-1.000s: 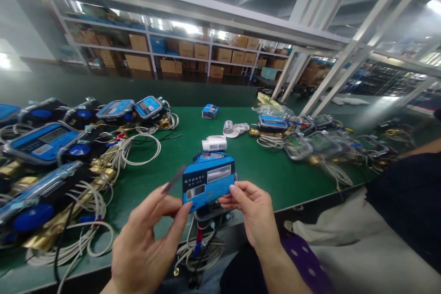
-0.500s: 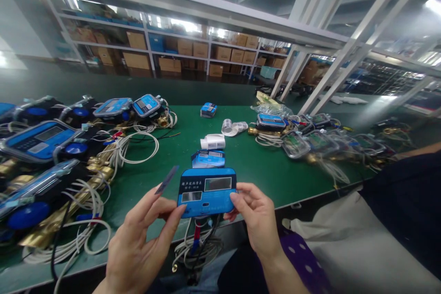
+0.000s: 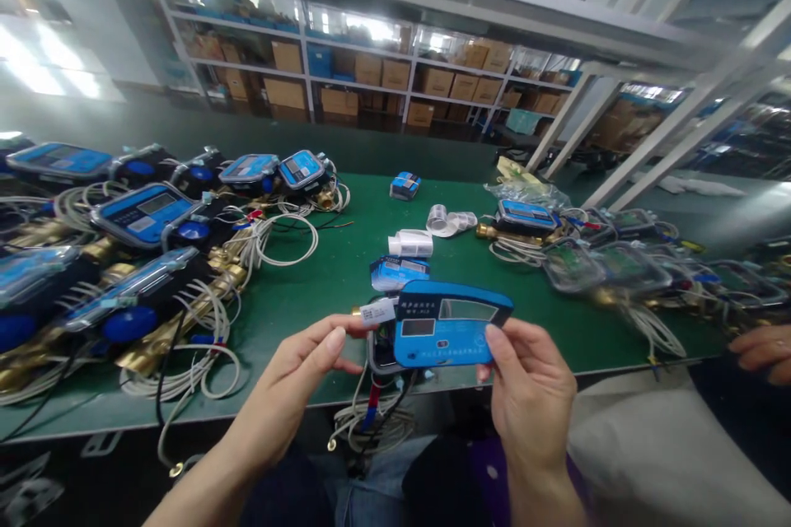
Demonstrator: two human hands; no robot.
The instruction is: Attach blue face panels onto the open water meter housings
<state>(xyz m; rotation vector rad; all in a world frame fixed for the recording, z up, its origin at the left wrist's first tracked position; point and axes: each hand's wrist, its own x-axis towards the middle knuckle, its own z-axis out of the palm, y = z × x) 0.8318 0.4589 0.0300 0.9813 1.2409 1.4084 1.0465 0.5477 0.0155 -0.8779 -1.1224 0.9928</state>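
Observation:
Between the thumb and fingers of my right hand (image 3: 531,387) is a thin blue faceplate (image 3: 451,333), gripped by its right edge. It has a clear display window and bends slightly. My left hand (image 3: 297,379) holds a small white printed label (image 3: 378,313) at its fingertips, close to the faceplate's left edge. Behind and below the faceplate sits a meter (image 3: 381,358) with an open dark housing, partly hidden. Its coiled cables (image 3: 374,424) hang at the table edge. Just beyond lies a fanned stack of blue faceplates (image 3: 400,273).
White label strip (image 3: 413,244) and a label roll (image 3: 437,218) lie on the green table (image 3: 346,280). Assembled meters (image 3: 145,214) with brass pipes and cables crowd the left. More meters (image 3: 525,216) stand right, near another person's hand (image 3: 763,350).
My left hand has let go of the faceplate's left edge and moved away from it; the label on its fingers now faces me. The view has shifted, and the meter behind the faceplate shows more.

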